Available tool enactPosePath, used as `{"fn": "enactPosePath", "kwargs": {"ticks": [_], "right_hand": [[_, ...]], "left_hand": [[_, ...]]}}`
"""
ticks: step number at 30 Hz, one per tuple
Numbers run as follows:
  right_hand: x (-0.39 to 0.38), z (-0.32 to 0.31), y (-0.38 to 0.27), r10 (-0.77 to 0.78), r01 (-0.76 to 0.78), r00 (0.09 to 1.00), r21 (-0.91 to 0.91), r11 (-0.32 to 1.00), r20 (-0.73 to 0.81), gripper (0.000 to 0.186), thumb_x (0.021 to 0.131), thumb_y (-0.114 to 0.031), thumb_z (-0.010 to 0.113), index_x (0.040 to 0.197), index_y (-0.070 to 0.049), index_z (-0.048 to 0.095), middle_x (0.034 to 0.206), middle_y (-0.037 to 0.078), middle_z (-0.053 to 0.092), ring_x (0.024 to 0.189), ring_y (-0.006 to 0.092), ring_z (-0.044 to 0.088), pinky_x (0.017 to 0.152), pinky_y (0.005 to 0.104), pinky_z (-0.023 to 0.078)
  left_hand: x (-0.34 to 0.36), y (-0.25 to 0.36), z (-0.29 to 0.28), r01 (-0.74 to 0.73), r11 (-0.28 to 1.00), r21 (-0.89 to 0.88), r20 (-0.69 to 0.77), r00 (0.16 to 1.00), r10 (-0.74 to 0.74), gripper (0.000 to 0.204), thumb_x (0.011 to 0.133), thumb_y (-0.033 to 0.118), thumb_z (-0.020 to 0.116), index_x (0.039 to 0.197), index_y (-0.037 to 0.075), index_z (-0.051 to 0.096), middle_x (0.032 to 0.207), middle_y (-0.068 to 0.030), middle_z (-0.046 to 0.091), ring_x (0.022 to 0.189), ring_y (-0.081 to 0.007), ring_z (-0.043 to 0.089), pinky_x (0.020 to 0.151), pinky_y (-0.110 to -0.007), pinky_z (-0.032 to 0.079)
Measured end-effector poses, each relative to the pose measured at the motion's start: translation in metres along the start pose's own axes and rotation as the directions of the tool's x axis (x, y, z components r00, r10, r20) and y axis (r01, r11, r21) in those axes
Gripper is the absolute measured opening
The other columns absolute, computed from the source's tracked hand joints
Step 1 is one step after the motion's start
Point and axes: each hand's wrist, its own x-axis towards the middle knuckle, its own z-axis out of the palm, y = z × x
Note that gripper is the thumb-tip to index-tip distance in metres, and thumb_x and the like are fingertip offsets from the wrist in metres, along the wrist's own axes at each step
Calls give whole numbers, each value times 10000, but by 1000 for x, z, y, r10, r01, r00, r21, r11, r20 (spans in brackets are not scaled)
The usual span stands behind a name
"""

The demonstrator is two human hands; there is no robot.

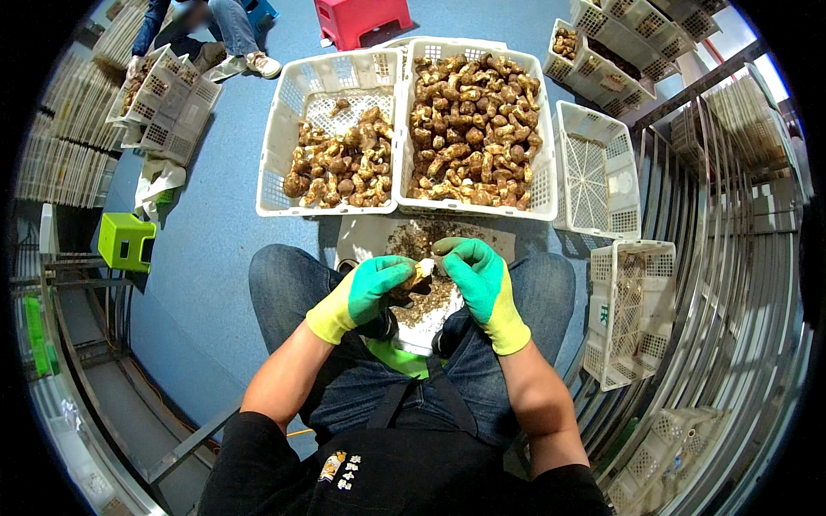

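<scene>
My left hand (365, 294), in a green and yellow glove, is closed round a brown mushroom (422, 273) whose cut-looking end shows white. The glove covers part of the mushroom. Close to that white end, my right hand (483, 288), gloved the same way, is pinched together; whatever sits between its fingertips is too small and dark to name. Both hands are above my lap, over a pale sheet (495, 236) strewn with brown crumbs. Beyond them stand two white perforated crates side by side: the left crate (292, 82) is partly filled with mushrooms, the right crate (547, 185) heaped with them.
To the right lie a white crate (594, 172) and another crate (630, 314) beside metal racking (688, 249). More crates (602, 82) are stacked at the far right. A red stool (361, 21) and green stool (126, 242) stand on the blue floor. Another person (232, 34) sits far left.
</scene>
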Motion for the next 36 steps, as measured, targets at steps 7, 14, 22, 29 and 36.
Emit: {"fn": "enactPosePath", "kwargs": {"ticks": [7, 14, 22, 29, 36], "right_hand": [[7, -7, 13, -200, 213, 976, -523, 825, 83, 159, 940, -127, 744, 1004, 15, 710, 1234, 144, 743, 1107, 254, 709, 950, 377, 540], [15, -19, 43, -284, 344, 932, -795, 500, 225, 189, 905, -266, 755, 938, -87, 706, 1229, 133, 715, 1215, 387, 612, 1025, 530, 438], [11, -6, 36, -268, 404, 914, -666, 626, 304, 191, 943, -212, 735, 996, -35, 689, 907, 188, 668, 830, 386, 659, 744, 479, 519], [14, -19, 27, -46, 334, 928, -774, 538, 369, 235, 1008, -300, 646, 1074, -83, 708, 944, 193, 749, 858, 419, 711, 813, 509, 540], [6, -22, 47, -28, 400, 896, -776, 488, 444, 196, 998, -320, 634, 1062, -141, 681, 930, 134, 750, 893, 375, 721, 824, 554, 518]], "left_hand": [[13, 17, -26, -139, 973, 183, -165, 972, 170, 354, 1091, 352, 596, 1204, 43, 725, 1027, -24, 732, 853, -120, 674, 770, -272, 553], [137, 117, -138, -97, 779, 620, -387, 825, 411, 446, 1030, 415, 684, 1065, -28, 726, 826, 3, 630, 712, -121, 502, 626, -345, 427], [194, 110, -266, 66, 445, 893, -438, 354, 826, 516, 991, 422, 678, 1253, -22, 690, 1047, -206, 757, 940, -322, 722, 816, -424, 561], [222, 108, -18, -174, -80, 982, 190, 848, 495, 383, 972, 334, 694, 1248, 69, 724, 1174, -198, 734, 987, -389, 733, 872, -461, 584], [342, 52, -15, 97, -323, 942, 58, 898, 436, 587, 942, 306, 696, 1457, 56, 566, 1439, -202, 622, 1230, -411, 644, 1051, -484, 518]]}}
